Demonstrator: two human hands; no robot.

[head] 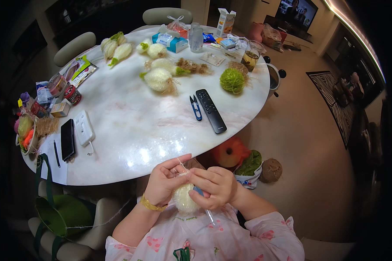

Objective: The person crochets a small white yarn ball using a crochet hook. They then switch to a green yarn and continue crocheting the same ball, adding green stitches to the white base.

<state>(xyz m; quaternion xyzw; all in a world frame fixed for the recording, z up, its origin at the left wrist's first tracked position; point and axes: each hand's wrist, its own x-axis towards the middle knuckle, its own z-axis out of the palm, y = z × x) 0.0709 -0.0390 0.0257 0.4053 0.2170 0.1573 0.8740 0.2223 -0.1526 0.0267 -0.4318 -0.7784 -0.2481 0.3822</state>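
Note:
In my left hand [161, 182] is a fuzzy cream-white crocheted piece [184, 199], rounded and hanging below the fingers. A strand of white yarn [182, 164] runs up towards my raised left index finger. My right hand [215, 186] grips a crochet hook with a blue grip [198, 190]; its clear handle end sticks out below the palm. The hook's tip is hidden among the fingers of both hands, which meet at the top of the piece. Another length of pale yarn [99, 225] stretches from a green bag [65, 215] at the left towards my left arm.
On the marble-look table [130, 124] lie thread snips [195, 108], a black remote control [211, 111], several white crocheted bulbs [158, 79], a green yarn ball [232, 81] and a phone [67, 139]. A glass of drink [251, 57] stands near the right edge. A brown yarn ball [271, 170] rests beyond my right arm.

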